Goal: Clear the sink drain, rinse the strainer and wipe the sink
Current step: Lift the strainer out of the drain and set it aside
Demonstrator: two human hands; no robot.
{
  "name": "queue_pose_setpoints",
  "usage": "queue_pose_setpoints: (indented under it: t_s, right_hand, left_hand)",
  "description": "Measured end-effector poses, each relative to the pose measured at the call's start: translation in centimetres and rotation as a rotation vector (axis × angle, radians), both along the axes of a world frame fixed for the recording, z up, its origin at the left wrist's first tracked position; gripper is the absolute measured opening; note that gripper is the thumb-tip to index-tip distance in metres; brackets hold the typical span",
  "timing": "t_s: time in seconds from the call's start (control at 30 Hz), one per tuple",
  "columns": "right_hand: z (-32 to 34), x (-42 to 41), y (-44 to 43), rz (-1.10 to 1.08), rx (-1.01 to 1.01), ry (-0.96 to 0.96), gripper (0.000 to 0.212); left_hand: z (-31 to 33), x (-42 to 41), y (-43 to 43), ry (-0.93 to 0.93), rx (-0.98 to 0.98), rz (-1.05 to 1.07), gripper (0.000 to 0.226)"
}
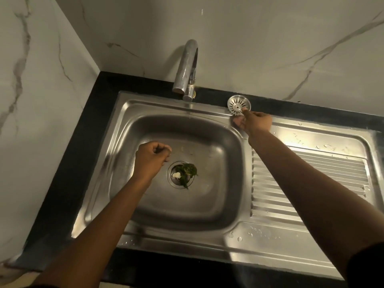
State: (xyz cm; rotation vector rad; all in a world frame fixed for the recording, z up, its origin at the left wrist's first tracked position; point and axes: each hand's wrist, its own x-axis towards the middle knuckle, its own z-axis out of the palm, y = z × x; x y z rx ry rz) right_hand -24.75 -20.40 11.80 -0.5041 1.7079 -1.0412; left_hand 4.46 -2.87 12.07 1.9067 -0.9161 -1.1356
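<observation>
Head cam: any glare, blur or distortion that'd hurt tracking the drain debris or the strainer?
Head view: dim and warm-lit, with strong glare on the drainboard; wide-angle bending of the sink edges; soft motion blur at the left hand and right hand; the strainer and green debris in the drain read fairly sharp.

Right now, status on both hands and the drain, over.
Left hand closed, empty, above drain. Right hand touching strainer on sink rim. Green leaves and white scrap clogging drain.
</observation>
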Motion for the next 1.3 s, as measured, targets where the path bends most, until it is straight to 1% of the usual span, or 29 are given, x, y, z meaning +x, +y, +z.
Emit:
queue_pose_setpoints:
  t_s: [0.07,0.1,0.13,0.17,0.2,0.23,0.33,0.4,0.43,0.53,0.57,0.63,0.7,0.77,0.87,0.93,1.03,1.13,1.2,1.3]
  right_hand:
    - [0.4,0.3,1.3,-0.014,-0.05,-0.042,0.012]
    - [0.6,0.6,2.2,-0.012,-0.074,-0.03,0.005]
    - [0.7,1.0,3.2,0.005,-0.101,0.002,0.006]
    - [0.5,1.5,4.5,0.047,-0.129,0.042,0.011]
    - [0.2,2.1,5.9,0.122,-0.161,0.082,0.015]
    - [-0.3,2.9,7.5,0.248,-0.184,0.157,0.016]
    - [-2.5,5.8,11.6,0.807,-0.182,0.504,0.014]
    - [-4.2,8.0,12.9,1.077,-0.124,0.629,0.031]
    - [-5.0,9.0,13.2,1.183,-0.094,0.675,0.034]
    - [-7.5,11.6,13.4,1.456,-0.063,0.819,0.017]
    - [-8.4,12.1,13.5,1.525,-0.061,0.862,0.015]
    - [-10.2,12.9,13.6,1.639,-0.08,0.961,0.026]
    - [-11.7,13.1,13.8,1.705,-0.119,1.066,0.039]
    - [-12.9,13.2,13.9,1.732,-0.176,1.165,0.046]
    - [-13.9,13.3,14.3,1.721,-0.229,1.286,0.048]
    - [-14.2,13.4,14.9,1.693,-0.24,1.323,0.046]
    - [-14.0,13.5,15.5,1.646,-0.25,1.345,0.041]
    - [-13.9,13.1,15.5,1.729,-0.293,1.364,0.03]
    - [-13.7,12.7,15.4,1.787,-0.287,1.326,0.029]
    - [-13.2,11.8,15.5,1.755,-0.207,1.208,0.03]
  left_hand:
    - [-0.5,0.3,0.3,-0.01,0.014,-0.005,0.005]
    - [-0.8,0.4,0.3,-0.022,0.019,-0.007,0.005]
    - [-1.2,0.6,0.4,-0.037,0.022,-0.016,0.004]
    - [-1.6,0.7,0.5,-0.056,0.025,-0.032,0.004]
    - [-2.0,0.8,0.7,-0.079,0.028,-0.057,0.005]
    - [-2.6,0.9,0.8,-0.11,0.031,-0.089,0.006]
    - [-4.7,1.1,1.3,-0.228,0.054,-0.193,0.014]
    - [-6.0,1.0,1.6,-0.269,0.111,-0.239,0.019]
    - [-6.7,0.9,1.6,-0.281,0.148,-0.256,0.022]
    - [-8.5,0.5,1.5,-0.314,0.22,-0.322,0.028]
    - [-9.1,0.3,1.5,-0.331,0.231,-0.355,0.028]
    - [-10.1,-0.2,1.2,-0.356,0.239,-0.415,0.027]
    - [-11.1,-0.7,0.9,-0.389,0.25,-0.462,0.027]
    - [-11.8,-1.1,0.7,-0.426,0.269,-0.487,0.029]
    - [-12.9,-1.7,0.5,-0.46,0.282,-0.529,0.025]
    - [-13.5,-2.1,0.4,-0.492,0.284,-0.533,0.024]
    - [-14.2,-2.5,0.5,-0.56,0.284,-0.567,0.022]
    - [-14.7,-2.8,0.5,-0.614,0.29,-0.617,0.022]
    - [-14.9,-3.1,0.7,-0.646,0.292,-0.635,0.02]
    - [-15.1,-3.3,1.1,-0.661,0.288,-0.628,0.021]
